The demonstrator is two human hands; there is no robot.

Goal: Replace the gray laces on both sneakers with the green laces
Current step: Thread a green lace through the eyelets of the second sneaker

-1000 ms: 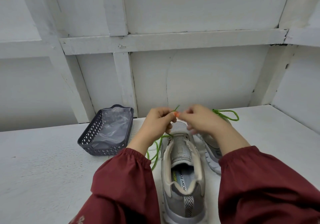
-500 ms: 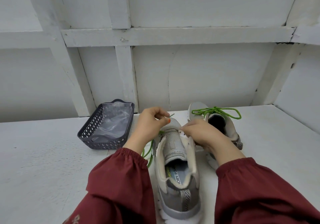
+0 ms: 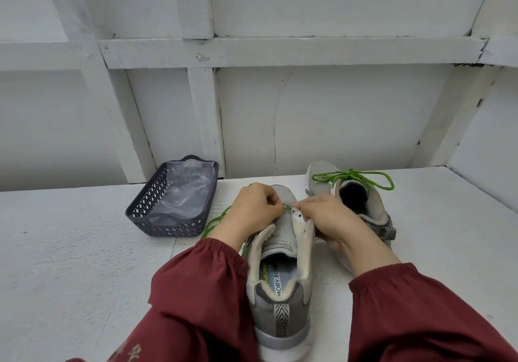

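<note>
A grey sneaker (image 3: 280, 272) stands in front of me, heel toward me, with no lace through most of its eyelets. My left hand (image 3: 253, 211) pinches a green lace (image 3: 217, 220) over the toe end of the tongue. The lace trails down to the left of the shoe. My right hand (image 3: 326, 218) grips the shoe's right eyelet flap near the front holes, where the lace tip meets it. A second grey sneaker (image 3: 361, 202) stands behind on the right, laced with a green lace (image 3: 353, 178) tied in a bow.
A dark plastic basket (image 3: 173, 196) lined with clear plastic stands at the left, close to the white panelled wall (image 3: 308, 115). Everything rests on a white painted table (image 3: 70, 263). My red sleeves fill the lower part of the view.
Both hands have come down from above the toe onto the front eyelets. The right hand now grips the eyelet flap, and the second sneaker has come into view behind it.
</note>
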